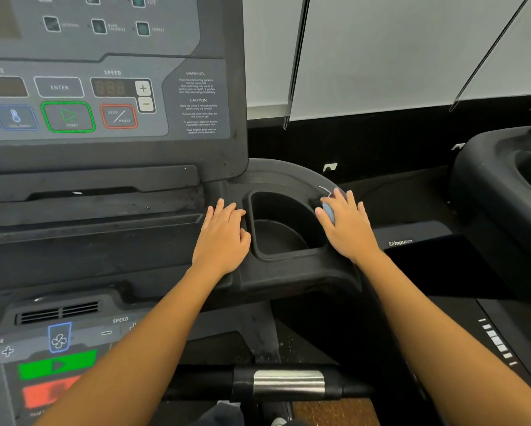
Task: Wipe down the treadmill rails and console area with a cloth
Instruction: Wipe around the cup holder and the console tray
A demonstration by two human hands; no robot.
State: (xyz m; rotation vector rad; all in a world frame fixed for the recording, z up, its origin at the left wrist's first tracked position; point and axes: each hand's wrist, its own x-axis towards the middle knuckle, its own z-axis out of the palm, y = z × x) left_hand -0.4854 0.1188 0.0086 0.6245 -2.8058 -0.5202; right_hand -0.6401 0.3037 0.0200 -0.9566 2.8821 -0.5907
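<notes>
The black treadmill console (110,96) fills the left of the view, with a button panel and a deep cup holder (276,232) at its right end. My left hand (224,238) lies flat and open on the console ledge just left of the cup holder. My right hand (347,222) presses a small blue-grey cloth (329,212) against the cup holder's right rim; most of the cloth is hidden under the palm. A black handlebar with a metal grip sensor (289,384) runs across the bottom.
A second treadmill's console (504,179) stands at the right. White roller blinds (381,56) with hanging cords cover the far wall. A lower control panel (58,364) with green and red buttons sits at bottom left. The right side rail (498,339) runs below my right arm.
</notes>
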